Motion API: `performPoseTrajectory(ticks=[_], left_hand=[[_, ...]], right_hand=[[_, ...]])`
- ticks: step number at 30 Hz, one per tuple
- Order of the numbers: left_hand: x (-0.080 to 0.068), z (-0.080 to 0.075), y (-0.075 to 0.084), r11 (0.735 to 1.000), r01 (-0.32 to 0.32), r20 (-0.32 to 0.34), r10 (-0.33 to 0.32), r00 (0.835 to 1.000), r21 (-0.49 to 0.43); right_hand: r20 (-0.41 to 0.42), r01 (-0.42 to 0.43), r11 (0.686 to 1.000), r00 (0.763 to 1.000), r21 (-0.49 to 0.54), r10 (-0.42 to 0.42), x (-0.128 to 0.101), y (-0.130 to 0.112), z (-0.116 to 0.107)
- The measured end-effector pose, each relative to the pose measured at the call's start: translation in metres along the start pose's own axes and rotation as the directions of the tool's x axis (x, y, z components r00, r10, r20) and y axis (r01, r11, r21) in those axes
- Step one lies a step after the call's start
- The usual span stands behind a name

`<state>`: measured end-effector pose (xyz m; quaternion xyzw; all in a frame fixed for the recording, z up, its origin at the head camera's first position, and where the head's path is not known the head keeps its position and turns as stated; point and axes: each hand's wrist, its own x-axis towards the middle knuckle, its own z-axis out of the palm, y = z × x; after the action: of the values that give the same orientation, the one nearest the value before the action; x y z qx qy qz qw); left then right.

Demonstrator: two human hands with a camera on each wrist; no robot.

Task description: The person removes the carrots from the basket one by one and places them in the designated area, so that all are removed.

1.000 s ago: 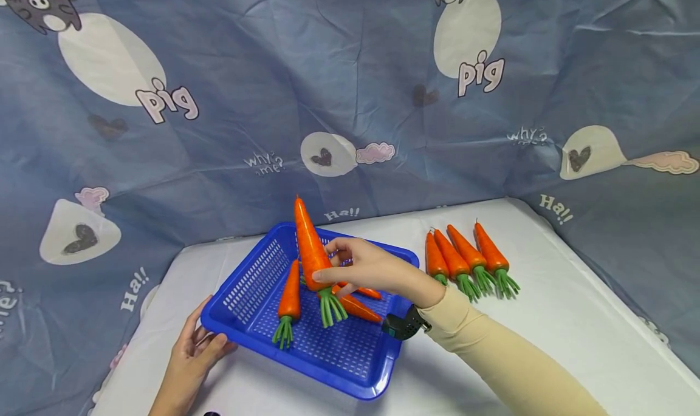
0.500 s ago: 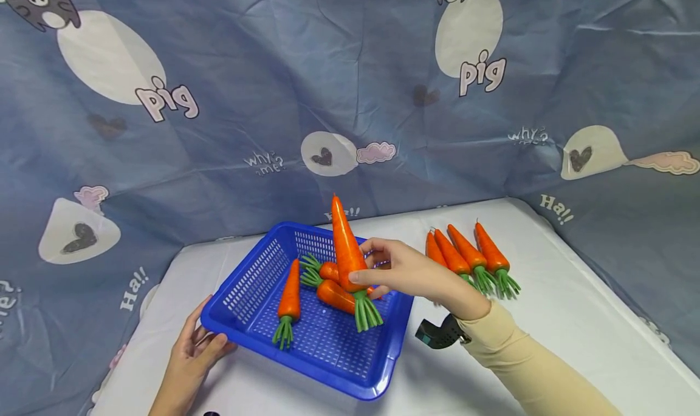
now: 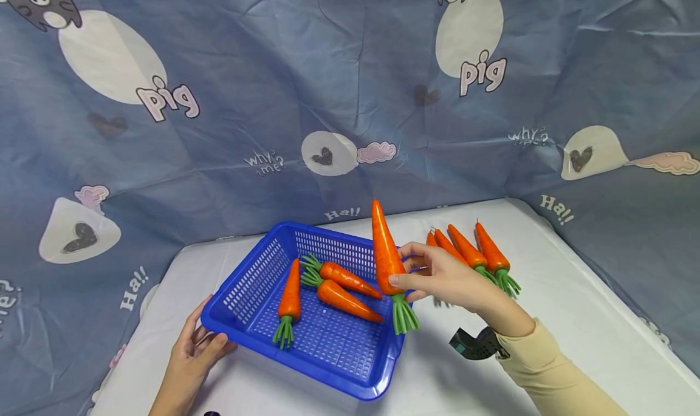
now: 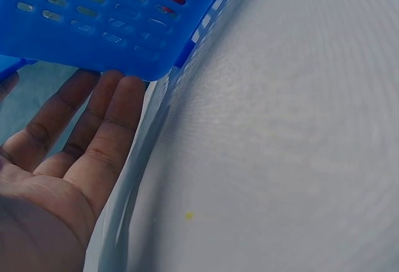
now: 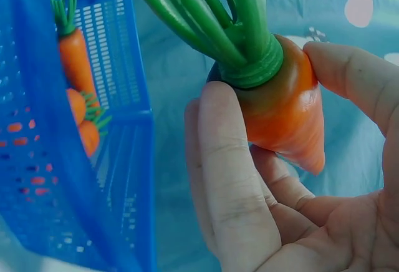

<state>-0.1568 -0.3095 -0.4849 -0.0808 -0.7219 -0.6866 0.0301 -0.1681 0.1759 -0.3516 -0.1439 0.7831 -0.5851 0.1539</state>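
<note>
My right hand holds an orange carrot between thumb and fingers at its thick end. The carrot's tip points up, and its green stalks hang down over the right rim of the blue basket. Close up in the right wrist view, the carrot sits between thumb and fingertips, beside the basket wall. My left hand holds the basket's near left corner, thumb at the front; in the left wrist view, fingertips touch the basket's underside. Three carrots lie inside, one lengthwise at left and two slanting together.
Several carrots lie side by side on the white table right of the basket, partly behind my right hand. A blue printed cloth hangs at the back and sides. A black device is strapped at my right wrist.
My right hand has carried its carrot rightward, from over the basket's middle to its right rim. The two slanting carrots have come into full view. My left hand and the basket have stayed still.
</note>
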Motion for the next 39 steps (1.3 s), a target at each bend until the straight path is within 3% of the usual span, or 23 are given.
performPoseTrajectory(ticks=[9, 23, 39], left_hand=[[0.0, 0.002, 0.0, 1.0, 0.001, -0.001, -0.001, 1.0, 0.002], [0.0, 0.002, 0.0, 1.0, -0.022, 0.009, 0.022, 1.0, 0.0], [0.0, 0.002, 0.002, 1.0, -0.009, 0.001, 0.009, 1.0, -0.001]], right_hand=[[-0.023, 0.003, 1.0, 1.0, 0.012, -0.003, -0.024, 0.018, -0.014], [-0.133, -0.082, 0.997, 0.988, -0.015, 0.079, -0.064, 0.048, -0.033], [-0.081, -0.16, 0.986, 0.984, -0.045, 0.156, -0.093, 0.082, -0.041]])
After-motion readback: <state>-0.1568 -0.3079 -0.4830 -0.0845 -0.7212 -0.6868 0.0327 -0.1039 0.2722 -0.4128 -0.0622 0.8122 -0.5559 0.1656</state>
